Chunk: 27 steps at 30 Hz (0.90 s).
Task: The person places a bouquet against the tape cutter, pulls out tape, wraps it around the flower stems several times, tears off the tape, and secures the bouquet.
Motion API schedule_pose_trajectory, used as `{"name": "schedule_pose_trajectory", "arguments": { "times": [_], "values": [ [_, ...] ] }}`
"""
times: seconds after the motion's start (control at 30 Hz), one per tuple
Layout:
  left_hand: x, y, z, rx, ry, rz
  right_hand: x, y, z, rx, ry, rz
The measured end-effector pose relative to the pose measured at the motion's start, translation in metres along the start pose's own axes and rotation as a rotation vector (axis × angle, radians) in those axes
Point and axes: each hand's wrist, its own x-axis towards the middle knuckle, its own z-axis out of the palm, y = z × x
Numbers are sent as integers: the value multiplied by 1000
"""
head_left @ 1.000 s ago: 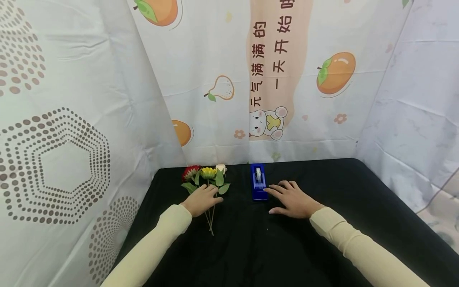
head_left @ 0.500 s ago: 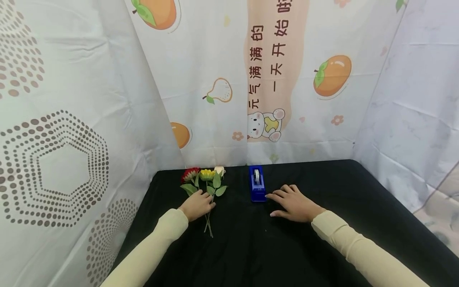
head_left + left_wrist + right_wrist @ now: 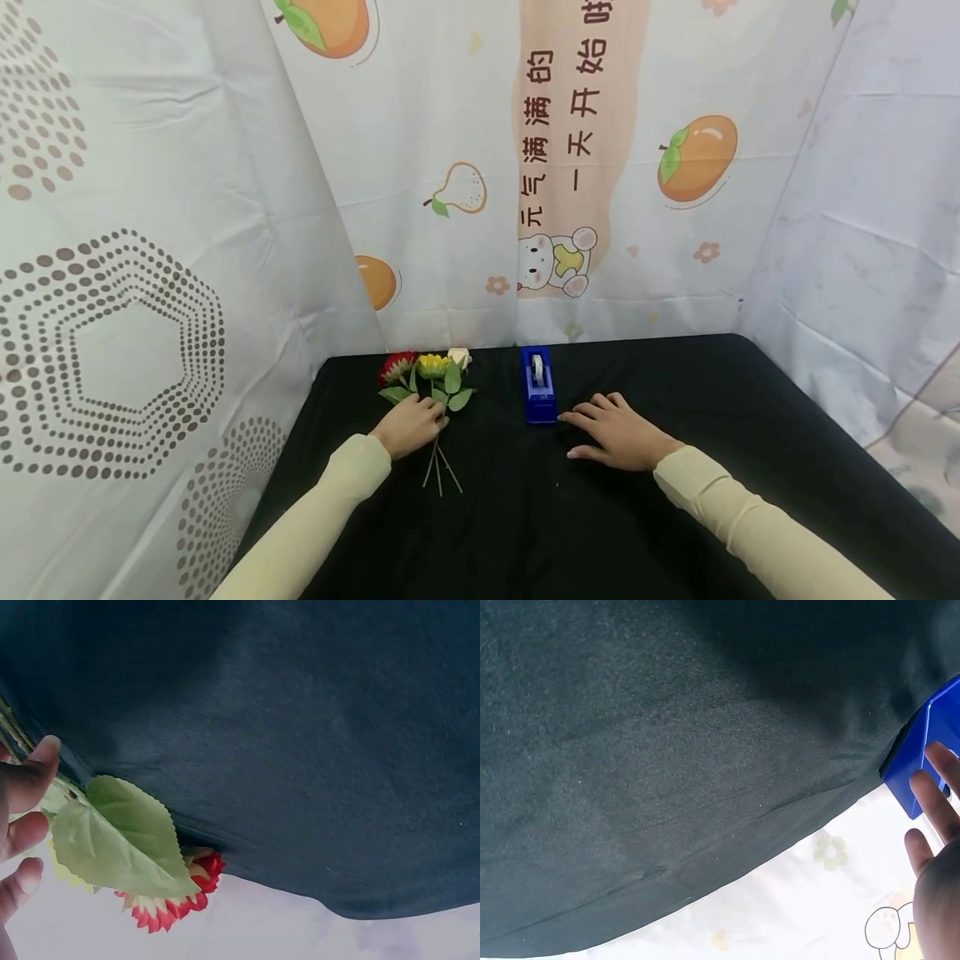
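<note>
My left hand (image 3: 410, 426) pinches the stems of three flowers near the back left of the black table. A red flower (image 3: 395, 367), a yellow flower (image 3: 432, 366) and a cream-white flower (image 3: 460, 357) fan out beyond the fingers, with green leaves (image 3: 124, 840) just ahead of the fingertips. Bare stem ends (image 3: 439, 471) spread below the hand. To the right stands a blue tape dispenser (image 3: 538, 390) with a roll of tape in it. My right hand (image 3: 619, 436) lies beside the dispenser, fingers loosely extended, fingertips right at its near corner.
A black cloth (image 3: 517, 525) covers the table. White printed curtains (image 3: 450, 275) hang behind its back edge and along both sides.
My left hand has closed on the stems, and their lower ends have fanned out. My right hand has drawn slightly back toward me, still beside the dispenser.
</note>
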Motion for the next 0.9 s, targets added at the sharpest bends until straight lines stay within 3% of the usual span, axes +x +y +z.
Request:
{"name": "schedule_pose_trajectory", "arguments": {
  "times": [0.17,0.43,0.6,0.9],
  "values": [
    [2,-3,3,-5,19,31,-1,0,2,-5,5,-17],
    [1,-2,17,-12,106,116,-5,-1,8,-9,-1,-23],
    [0,-2,17,-42,109,154,-8,-3,7,-13,12,-43],
    [-2,-5,14,48,105,236,-8,-5,6,-1,-28,-31]
  ]
}}
